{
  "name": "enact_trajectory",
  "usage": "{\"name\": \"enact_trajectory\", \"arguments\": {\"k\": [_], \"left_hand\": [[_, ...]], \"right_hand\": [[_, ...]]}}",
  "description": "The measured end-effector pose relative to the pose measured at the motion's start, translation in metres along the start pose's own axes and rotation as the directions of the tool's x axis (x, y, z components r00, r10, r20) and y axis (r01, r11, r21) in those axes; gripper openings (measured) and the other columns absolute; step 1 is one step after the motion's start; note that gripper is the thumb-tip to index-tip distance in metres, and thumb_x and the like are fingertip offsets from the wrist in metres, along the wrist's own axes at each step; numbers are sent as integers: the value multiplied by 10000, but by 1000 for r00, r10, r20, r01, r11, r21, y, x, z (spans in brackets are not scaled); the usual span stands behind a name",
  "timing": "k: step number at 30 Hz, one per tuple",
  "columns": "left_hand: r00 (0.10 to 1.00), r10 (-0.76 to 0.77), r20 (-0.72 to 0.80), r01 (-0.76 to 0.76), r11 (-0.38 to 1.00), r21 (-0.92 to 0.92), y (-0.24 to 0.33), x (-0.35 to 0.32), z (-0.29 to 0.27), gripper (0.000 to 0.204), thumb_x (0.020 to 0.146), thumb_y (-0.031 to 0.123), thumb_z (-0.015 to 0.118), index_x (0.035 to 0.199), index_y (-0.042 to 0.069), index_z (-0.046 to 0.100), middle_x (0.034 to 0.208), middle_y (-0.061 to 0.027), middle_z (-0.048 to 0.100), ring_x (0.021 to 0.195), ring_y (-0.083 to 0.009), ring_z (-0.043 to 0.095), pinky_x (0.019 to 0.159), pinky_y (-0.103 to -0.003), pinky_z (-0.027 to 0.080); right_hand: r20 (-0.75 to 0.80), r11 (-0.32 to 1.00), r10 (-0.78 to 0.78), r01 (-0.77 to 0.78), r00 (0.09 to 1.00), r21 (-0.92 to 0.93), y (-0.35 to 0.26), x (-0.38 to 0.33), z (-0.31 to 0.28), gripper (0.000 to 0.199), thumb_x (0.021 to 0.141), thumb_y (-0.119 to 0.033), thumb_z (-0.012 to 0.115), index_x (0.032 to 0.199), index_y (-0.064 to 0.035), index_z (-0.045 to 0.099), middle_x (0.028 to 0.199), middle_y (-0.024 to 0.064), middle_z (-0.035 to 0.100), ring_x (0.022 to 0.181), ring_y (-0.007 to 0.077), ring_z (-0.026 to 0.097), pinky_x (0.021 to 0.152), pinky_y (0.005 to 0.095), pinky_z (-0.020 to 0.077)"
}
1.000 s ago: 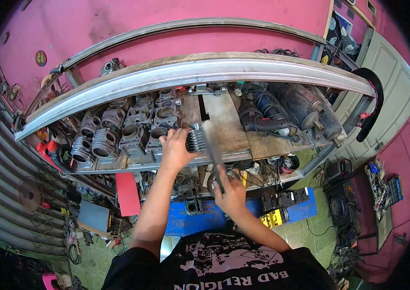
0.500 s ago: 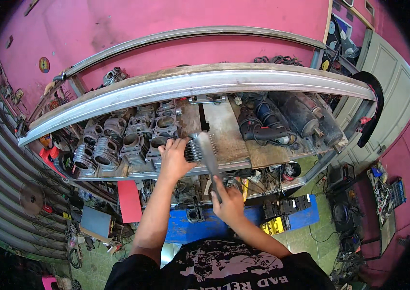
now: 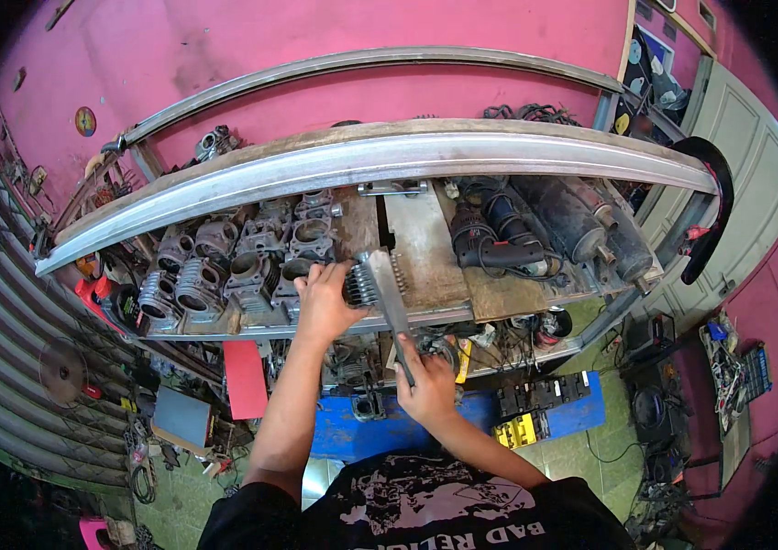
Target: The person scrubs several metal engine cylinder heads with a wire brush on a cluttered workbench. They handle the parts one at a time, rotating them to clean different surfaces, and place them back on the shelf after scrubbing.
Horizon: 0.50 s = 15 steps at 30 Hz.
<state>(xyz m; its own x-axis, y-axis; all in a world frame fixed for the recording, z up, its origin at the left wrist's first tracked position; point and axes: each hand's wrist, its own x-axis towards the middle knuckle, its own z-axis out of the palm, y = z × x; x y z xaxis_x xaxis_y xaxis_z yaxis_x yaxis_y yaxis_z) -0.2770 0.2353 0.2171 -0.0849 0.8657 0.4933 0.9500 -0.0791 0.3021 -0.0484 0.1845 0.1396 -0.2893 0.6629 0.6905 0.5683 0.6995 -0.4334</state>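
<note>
Workshop: a pink wall stood behind the wooden worktop.
Worktop's left: grey engine cylinders stood in rows.
Left hand: its fingers curled over the left side of a finned metal block, gripping it.
Block's place: over the worktop's front, right of the rows; work looked underway, but how much was done or left could not be told.
Flat grey tool: crossed the fins, contact unclear.
Right hand: closed around the tool's handle.
Worktop's right: a power tool lay beside dark canisters.

Pink wall, pale door at right, round fan at left, red panel
</note>
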Motion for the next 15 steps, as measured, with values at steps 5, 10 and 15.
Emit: {"name": "enact_trajectory", "arguments": {"k": [5,10,15], "left_hand": [[1000,15,-5,-15,1000,4,2,1,-1,786,546,264,929,1269,105,665,1187,-81,711,1159,-322,587,939,-490,365],[1000,18,23,-21,992,126,11,6,-4,771,533,302,934,1220,93,654,1143,-97,707,1140,-318,584,926,-496,363],[990,-46,131,-13,910,414,41,20,-6,779,539,343,932,1194,74,607,1164,-121,646,1170,-327,540,917,-528,363]], "right_hand": [[31,997,72,-73,997,29,14,0,-8,632,897,-149,724,1505,-80,563,755,161,665,668,358,624,697,469,509],[-35,998,48,-47,998,33,35,1,-11,597,900,-167,728,1481,-122,600,700,146,651,635,348,640,718,495,530],[8,936,288,-284,958,208,68,-12,-21,594,949,-91,693,1525,-132,556,903,206,731,740,323,707,732,388,565]]}}
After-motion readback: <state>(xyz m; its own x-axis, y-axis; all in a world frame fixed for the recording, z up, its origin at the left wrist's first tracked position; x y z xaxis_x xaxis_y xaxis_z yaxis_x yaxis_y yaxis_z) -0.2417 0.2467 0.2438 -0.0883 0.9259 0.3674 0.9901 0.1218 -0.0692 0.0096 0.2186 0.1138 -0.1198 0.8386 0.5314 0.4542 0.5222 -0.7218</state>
